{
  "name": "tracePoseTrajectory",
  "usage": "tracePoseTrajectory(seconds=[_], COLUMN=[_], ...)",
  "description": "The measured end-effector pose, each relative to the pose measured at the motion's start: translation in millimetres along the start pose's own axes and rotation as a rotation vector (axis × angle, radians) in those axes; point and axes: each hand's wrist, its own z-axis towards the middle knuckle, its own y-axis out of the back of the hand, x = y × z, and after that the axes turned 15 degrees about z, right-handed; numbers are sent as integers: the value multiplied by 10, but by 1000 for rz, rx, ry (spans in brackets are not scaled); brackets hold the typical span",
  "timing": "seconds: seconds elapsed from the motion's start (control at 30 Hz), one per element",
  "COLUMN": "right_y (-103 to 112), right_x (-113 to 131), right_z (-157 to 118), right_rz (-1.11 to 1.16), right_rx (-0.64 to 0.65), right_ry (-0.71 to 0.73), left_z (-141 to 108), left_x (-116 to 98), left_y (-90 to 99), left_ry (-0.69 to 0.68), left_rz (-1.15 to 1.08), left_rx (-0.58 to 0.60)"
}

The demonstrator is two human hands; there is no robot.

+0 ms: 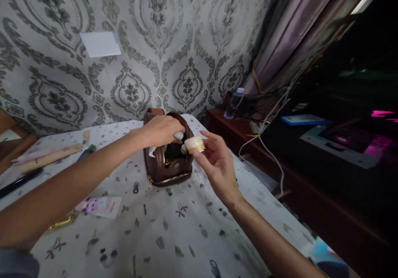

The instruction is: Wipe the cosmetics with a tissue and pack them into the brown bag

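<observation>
A brown leather-look bag [169,174] stands on the patterned white sheet [161,228], its gold zipper undone and its dark inside partly showing. My left hand [164,128] reaches across to the bag's top and is closed at the edge of the opening; its fingertips are mostly hidden. Just right of the opening, my right hand [217,157] pinches a small round cream jar [194,144] with a pale lid and yellowish lower part. Something white [152,151] pokes out at the bag's left side.
A purple-and-white tube [101,206] and a gold-coloured item [62,223] lie near my left forearm. Long beige pieces [51,155] and a black object [20,182] are farther left. On the red-brown desk [217,122] stand a water bottle [234,103] and white cables [281,103].
</observation>
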Motion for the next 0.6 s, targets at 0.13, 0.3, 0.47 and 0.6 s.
tracePoseTrajectory(seconds=[0.13, 0.3, 0.47, 0.6], right_y=[79, 169, 195, 209], right_x=[13, -19, -45, -26], right_z=[109, 170, 181, 210], right_rz=[-160, -292, -411, -513], right_rx=[-39, -12, 94, 260], right_ry=[105, 158, 163, 236], left_z=[161, 183, 192, 180], left_x=[-77, -124, -109, -111], left_y=[-47, -153, -189, -155], left_ry=[-44, -13, -32, -45], left_rz=[137, 183, 134, 97], left_rx=[221, 297, 304, 302])
